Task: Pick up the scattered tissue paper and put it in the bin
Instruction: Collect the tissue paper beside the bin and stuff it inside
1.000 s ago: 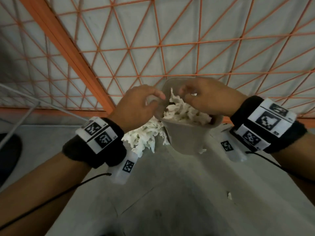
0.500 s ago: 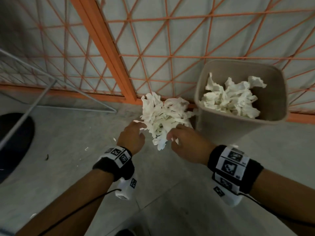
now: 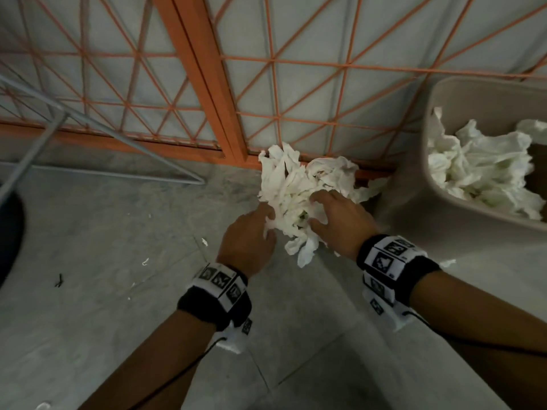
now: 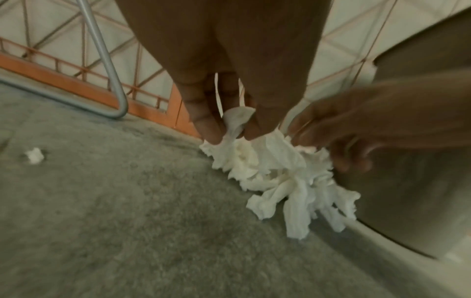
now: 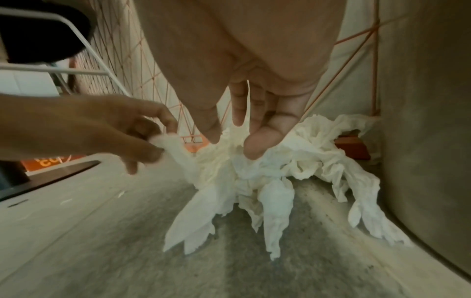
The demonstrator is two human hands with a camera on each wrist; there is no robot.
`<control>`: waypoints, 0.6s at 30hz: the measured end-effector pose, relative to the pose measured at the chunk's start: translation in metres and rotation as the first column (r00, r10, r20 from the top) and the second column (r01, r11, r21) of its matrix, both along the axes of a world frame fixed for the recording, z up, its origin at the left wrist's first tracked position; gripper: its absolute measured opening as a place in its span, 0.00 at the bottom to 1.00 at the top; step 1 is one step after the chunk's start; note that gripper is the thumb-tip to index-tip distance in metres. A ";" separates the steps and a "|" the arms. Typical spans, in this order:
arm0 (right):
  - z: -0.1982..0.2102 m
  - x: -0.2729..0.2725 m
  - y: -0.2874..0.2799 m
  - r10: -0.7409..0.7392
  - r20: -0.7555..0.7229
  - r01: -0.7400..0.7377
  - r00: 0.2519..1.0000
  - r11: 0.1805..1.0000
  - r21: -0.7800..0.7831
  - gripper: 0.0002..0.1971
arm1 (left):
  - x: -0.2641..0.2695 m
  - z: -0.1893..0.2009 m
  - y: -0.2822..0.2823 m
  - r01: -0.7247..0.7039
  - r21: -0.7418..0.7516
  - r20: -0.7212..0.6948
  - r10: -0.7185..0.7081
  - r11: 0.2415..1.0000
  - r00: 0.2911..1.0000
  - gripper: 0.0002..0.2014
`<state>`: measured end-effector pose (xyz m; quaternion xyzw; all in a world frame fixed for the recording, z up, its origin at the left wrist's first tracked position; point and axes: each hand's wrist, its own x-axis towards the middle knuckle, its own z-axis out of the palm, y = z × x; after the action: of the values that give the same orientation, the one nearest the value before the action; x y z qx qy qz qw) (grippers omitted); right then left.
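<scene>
Over on the right, the beige bin (image 3: 438,184) is standing on the floor, holding a heap of crumpled white tissue (image 3: 479,176) that is filling much of its opening. Just beside its left wall, a pile of tissue paper (image 3: 302,184) is lying on the grey concrete floor (image 3: 118,232), bunched against the foot of the orange mesh fence (image 3: 207,84) with pale sheeting behind it. The left hand (image 3: 248,241) is pinching a twisted strand at the pile's near-left edge between thumb and fingertips, as the right wrist view shows plainly. The right hand (image 3: 337,220) is resting on top of the pile with its fingers spread and bent down into the paper; whether they are gripping any is not clear. Small white scraps (image 3: 145,261) are lying on the floor to the left, and a grey metal frame (image 3: 103,128) is leaning there, well apart from the pile.
</scene>
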<state>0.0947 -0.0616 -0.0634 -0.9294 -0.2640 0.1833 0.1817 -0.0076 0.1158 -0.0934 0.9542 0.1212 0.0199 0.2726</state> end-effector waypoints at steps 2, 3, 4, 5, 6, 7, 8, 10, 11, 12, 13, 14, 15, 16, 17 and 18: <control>-0.006 0.004 0.004 0.009 -0.025 -0.011 1.000 0.998 -0.062 0.25 | -0.015 0.012 0.002 0.044 -0.042 0.050 -0.042 0.998 0.998 0.10; -0.009 0.006 0.005 0.016 -0.037 -0.019 0.999 0.996 -0.092 0.26 | -0.019 0.016 0.003 0.041 -0.052 0.077 -0.037 0.998 0.996 0.11; -0.012 0.008 0.006 0.015 -0.048 -0.021 0.999 0.993 -0.116 0.25 | -0.020 0.021 0.005 0.020 -0.064 0.102 -0.013 0.998 0.995 0.13; -0.014 0.010 0.006 0.007 -0.052 -0.014 0.999 0.992 -0.122 0.24 | -0.017 0.025 0.007 -0.015 -0.079 0.133 0.026 0.997 0.991 0.14; -0.015 0.011 0.006 -0.005 -0.052 -0.001 0.999 0.994 -0.110 0.23 | -0.012 0.027 0.009 -0.057 -0.090 0.154 0.070 0.994 0.986 0.13; -0.016 0.011 0.007 -0.016 -0.049 0.012 0.999 0.997 -0.080 0.21 | -0.005 0.027 0.012 -0.089 -0.083 0.179 0.102 0.993 0.978 0.13; -0.015 0.011 0.007 -0.026 -0.042 0.025 0.999 0.999 -0.034 0.18 | 0.004 0.027 0.015 -0.110 -0.058 0.196 0.119 0.992 0.973 0.15; -0.012 0.011 0.007 -0.045 -0.008 0.045 0.999 0.997 0.067 0.14 | 0.023 0.024 0.021 -0.117 -0.014 0.190 0.117 0.993 0.975 0.17; -0.010 0.010 0.006 -0.056 0.014 0.054 0.998 0.993 0.104 0.13 | 0.033 0.021 0.023 -0.115 -0.007 0.168 0.115 0.993 0.979 0.16; -0.006 0.010 0.005 -0.065 0.030 0.061 0.997 0.989 0.131 0.13 | 0.043 0.020 0.023 -0.119 -0.004 0.138 0.119 0.993 0.983 0.14; -0.004 0.010 0.004 -0.074 0.042 0.066 0.996 0.985 0.161 0.13 | 0.054 0.015 0.023 -0.120 0.003 0.116 0.118 0.993 0.986 0.13; -0.001 0.010 0.002 -0.083 0.053 0.071 0.995 0.978 0.194 0.13 | 0.063 0.011 0.021 -0.120 0.009 0.073 0.119 0.993 0.990 0.14; 0.001 0.010 0.001 -0.095 0.065 0.078 0.993 0.970 0.231 0.13 | 0.070 0.005 0.019 -0.112 0.021 0.016 0.112 0.993 0.994 0.17; 0.004 0.010 0.000 -0.112 0.066 0.091 0.992 0.960 0.265 0.13 | 0.076 0.003 0.014 -0.100 0.032 -0.050 0.102 0.994 0.994 0.18; 0.005 0.010 0.000 -0.129 0.052 0.108 0.990 0.948 0.300 0.13 | 0.079 -0.001 0.011 -0.083 0.065 -0.092 0.089 0.994 0.992 0.17; 0.006 0.010 0.000 -0.141 0.023 0.124 0.990 0.931 0.344 0.14 | 0.080 -0.001 0.007 -0.075 0.080 -0.110 0.083 0.994 0.990 0.16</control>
<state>0.1048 -0.0615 -0.0570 -0.9034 -0.2327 0.0999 0.3460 0.0724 0.1224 -0.0939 0.9579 0.1735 -0.0191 0.2279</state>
